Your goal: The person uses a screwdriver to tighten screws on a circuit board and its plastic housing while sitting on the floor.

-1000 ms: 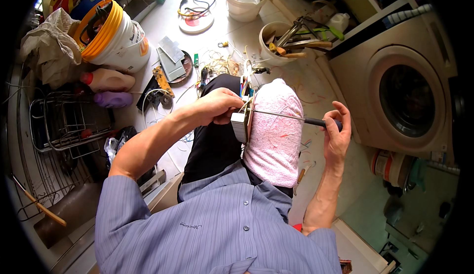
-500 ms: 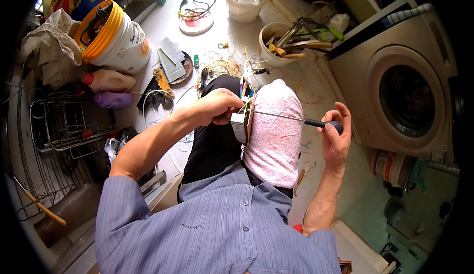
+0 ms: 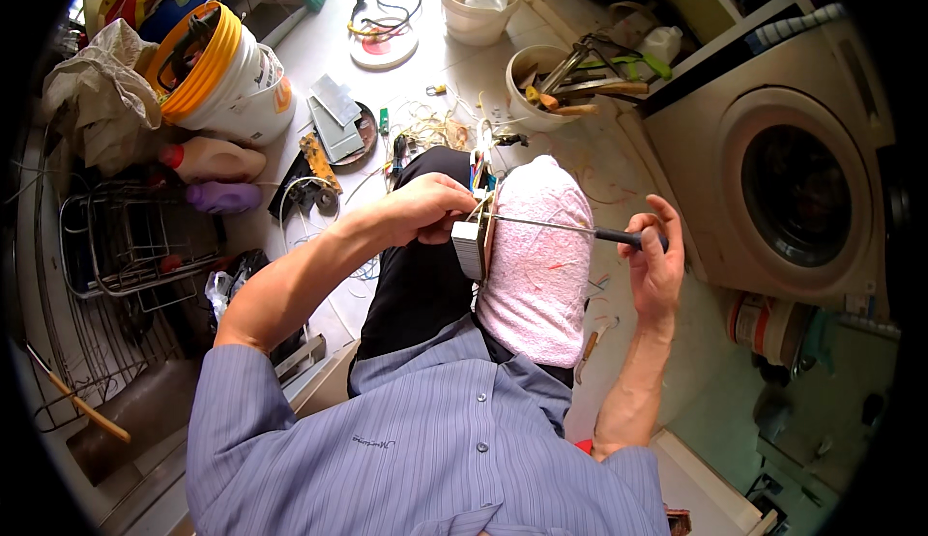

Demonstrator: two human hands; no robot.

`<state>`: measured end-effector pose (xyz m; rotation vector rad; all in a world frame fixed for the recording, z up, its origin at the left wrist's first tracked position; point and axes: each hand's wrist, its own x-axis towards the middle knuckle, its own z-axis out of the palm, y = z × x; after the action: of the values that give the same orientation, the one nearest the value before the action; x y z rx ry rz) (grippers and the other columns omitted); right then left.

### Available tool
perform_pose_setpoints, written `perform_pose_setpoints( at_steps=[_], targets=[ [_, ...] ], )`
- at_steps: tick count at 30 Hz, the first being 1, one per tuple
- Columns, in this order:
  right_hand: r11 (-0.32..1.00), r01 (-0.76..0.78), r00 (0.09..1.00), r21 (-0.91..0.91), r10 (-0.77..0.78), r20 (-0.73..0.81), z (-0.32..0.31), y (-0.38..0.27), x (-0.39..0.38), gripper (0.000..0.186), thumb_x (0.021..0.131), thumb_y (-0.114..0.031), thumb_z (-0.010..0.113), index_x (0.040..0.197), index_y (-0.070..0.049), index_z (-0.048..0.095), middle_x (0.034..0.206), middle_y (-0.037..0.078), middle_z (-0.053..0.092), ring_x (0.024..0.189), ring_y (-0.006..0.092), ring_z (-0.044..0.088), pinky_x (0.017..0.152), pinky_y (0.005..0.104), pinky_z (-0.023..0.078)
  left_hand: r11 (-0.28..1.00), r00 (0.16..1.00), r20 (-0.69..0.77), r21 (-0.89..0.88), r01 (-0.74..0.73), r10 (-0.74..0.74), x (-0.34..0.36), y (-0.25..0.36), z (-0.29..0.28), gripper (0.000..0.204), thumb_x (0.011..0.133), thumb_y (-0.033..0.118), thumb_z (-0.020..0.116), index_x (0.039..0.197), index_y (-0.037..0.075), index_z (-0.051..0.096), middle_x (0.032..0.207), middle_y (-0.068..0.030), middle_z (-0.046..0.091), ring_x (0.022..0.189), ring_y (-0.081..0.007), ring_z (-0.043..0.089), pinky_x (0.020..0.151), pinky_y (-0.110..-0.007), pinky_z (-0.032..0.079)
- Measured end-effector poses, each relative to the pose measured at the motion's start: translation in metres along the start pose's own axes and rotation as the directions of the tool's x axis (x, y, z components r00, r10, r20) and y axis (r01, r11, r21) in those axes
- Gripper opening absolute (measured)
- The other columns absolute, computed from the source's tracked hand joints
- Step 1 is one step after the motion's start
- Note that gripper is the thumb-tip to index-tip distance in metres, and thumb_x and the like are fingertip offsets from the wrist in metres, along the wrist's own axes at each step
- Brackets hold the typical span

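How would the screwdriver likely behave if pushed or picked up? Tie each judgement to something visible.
The screwdriver is probably stiff: its slim shaft runs straight. It may feel handle-heavy, as the dark handle is much thicker. Laid down, it could roll, since that handle looks rounded.

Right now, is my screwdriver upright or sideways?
Sideways: the screwdriver stretches over the pink cloth from your right hand toward the wired device.

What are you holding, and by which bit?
The right hand holds a screwdriver by its black handle. The left hand holds a wired device near its far end; exact contact is hidden.
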<state>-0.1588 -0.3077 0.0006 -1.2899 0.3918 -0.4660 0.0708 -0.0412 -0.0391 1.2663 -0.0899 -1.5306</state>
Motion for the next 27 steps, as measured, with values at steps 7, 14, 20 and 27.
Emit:
perform_pose_setpoints(
  at_steps=[7,14,20,27],
  targets=[
    [0.971,-0.153,0.97,-0.182,0.112,-0.216,-0.009,0.013,0.004,0.042,0.105,-0.041,0.057,0.109,0.0,0.063,0.067,-0.002,0.05,0.052,0.0059,0.045,0.046,0.0223,0.033,0.998,0.994,0.092,-0.044,-0.054,0.058,-0.007,0.002,0.0,0.014,0.096,0.014,0.062,0.083,0.009,0.065,0.06,0.0042,0.054,0.042,-0.0042,0.042,0.037,-0.022,0.028],
    [0.984,0.031,0.974,-0.174,-0.069,-0.215,0.009,0.01,0.005,0.041,0.103,-0.042,0.06,0.104,-0.001,0.064,0.067,-0.003,0.049,0.054,0.0045,0.044,0.049,0.0219,0.032,1.0,1.0,-0.024,0.007,0.018,-0.018,-0.004,0.003,0.003,0.016,0.095,0.014,0.062,0.08,0.01,0.065,0.06,0.0048,0.052,0.042,-0.0041,0.042,0.037,-0.022,0.029],
    [0.952,-0.123,0.967,-0.282,0.05,-0.25,-0.004,0.005,0.005,0.044,0.105,-0.045,0.056,0.101,-0.003,0.065,0.065,-0.005,0.044,0.053,0.0034,0.04,0.047,0.0216,0.028,0.999,0.999,0.025,-0.029,-0.038,0.039,-0.009,0.004,0.006,0.019,0.097,0.015,0.061,0.078,0.01,0.063,0.06,0.005,0.051,0.043,-0.0038,0.042,0.036,-0.022,0.029],
    [0.955,-0.054,0.98,-0.292,-0.005,-0.2,-0.004,0.009,0.006,0.035,0.105,-0.038,0.058,0.098,-0.004,0.065,0.065,-0.006,0.044,0.053,0.0034,0.04,0.046,0.0218,0.027,1.0,1.0,-0.027,0.01,-0.005,0.005,-0.004,0.003,0.004,0.019,0.097,0.015,0.061,0.079,0.01,0.063,0.061,0.005,0.051,0.044,-0.0041,0.043,0.037,-0.022,0.031]
  ],
)
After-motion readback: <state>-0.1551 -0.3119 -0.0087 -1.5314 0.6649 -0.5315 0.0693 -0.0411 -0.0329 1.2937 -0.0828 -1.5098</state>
